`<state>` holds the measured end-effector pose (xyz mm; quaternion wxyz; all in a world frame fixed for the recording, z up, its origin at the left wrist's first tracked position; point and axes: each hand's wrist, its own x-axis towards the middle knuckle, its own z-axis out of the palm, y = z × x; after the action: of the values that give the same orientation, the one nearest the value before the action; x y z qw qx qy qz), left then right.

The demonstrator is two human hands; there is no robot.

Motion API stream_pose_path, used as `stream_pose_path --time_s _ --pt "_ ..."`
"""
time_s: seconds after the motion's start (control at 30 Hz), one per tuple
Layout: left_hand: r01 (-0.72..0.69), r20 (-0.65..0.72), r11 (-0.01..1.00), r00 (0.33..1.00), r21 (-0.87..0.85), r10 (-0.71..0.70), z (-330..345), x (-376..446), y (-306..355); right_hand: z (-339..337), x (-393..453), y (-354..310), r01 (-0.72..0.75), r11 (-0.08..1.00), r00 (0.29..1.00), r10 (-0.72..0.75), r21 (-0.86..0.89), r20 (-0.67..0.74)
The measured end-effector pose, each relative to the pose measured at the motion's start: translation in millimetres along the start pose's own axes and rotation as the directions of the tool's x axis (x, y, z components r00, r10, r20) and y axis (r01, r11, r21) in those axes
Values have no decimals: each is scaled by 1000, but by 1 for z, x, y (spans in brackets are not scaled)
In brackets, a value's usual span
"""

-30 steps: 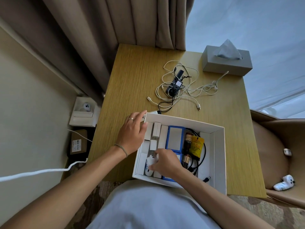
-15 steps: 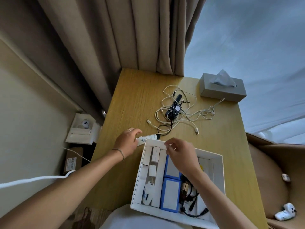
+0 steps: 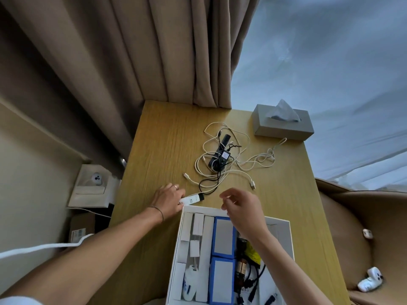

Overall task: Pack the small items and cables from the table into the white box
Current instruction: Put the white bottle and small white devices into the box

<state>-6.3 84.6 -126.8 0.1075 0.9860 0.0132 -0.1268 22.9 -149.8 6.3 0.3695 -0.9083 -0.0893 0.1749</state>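
Observation:
The white box (image 3: 284, 223) sits at the near edge of the wooden table (image 3: 163, 146), holding small white boxes, two blue-framed boxes, bottles, a yellow packet and black cables. My left hand (image 3: 168, 201) rests beside the box's far left corner, fingers on a slim white tube with a black cap (image 3: 192, 199) lying on the table. My right hand (image 3: 241, 208) hovers over the box's far rim, fingers loosely curled and apart, holding nothing. A tangle of white cables (image 3: 231, 164) with a black adapter (image 3: 219, 160) lies farther back.
A grey tissue box (image 3: 282, 126) stands at the table's far right corner. Beige curtains hang behind. A brown armchair (image 3: 356, 234) with small white gadgets is on the right. A white shelf unit and a cardboard box are on the floor at left.
The view has tilted upward. My right hand came out of the box's near left part and rose to its far rim. My left hand slid off the box corner onto the white tube.

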Motion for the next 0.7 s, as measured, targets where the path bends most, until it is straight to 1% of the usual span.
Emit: stream_pose_path --time_s 0.27,0.33,0.4,0.47,0.57,0.7 --pt "14 -23 998 1000 -62 -15 -4 -1 1 -2 22 -1 -12 1000 1000 12 -25 4" --pt "41 -46 993 998 -115 -47 -9 -4 0 -6 35 -4 -5 1000 1000 5 -24 -7" --pt "87 -68 973 992 -214 -104 -16 -6 0 -12 53 -8 5 999 1000 -6 -42 -16" --pt "116 -76 918 985 -378 -156 -27 -7 0 -19 78 -13 10 998 1000 -12 -59 -26" --pt "108 -88 785 975 -610 -202 -53 -7 5 -27 121 -18 8 994 999 -13 -105 -48" --pt "95 -78 677 972 -730 -220 -88 -8 12 -32 176 -21 -30 975 999 24 -219 -32"
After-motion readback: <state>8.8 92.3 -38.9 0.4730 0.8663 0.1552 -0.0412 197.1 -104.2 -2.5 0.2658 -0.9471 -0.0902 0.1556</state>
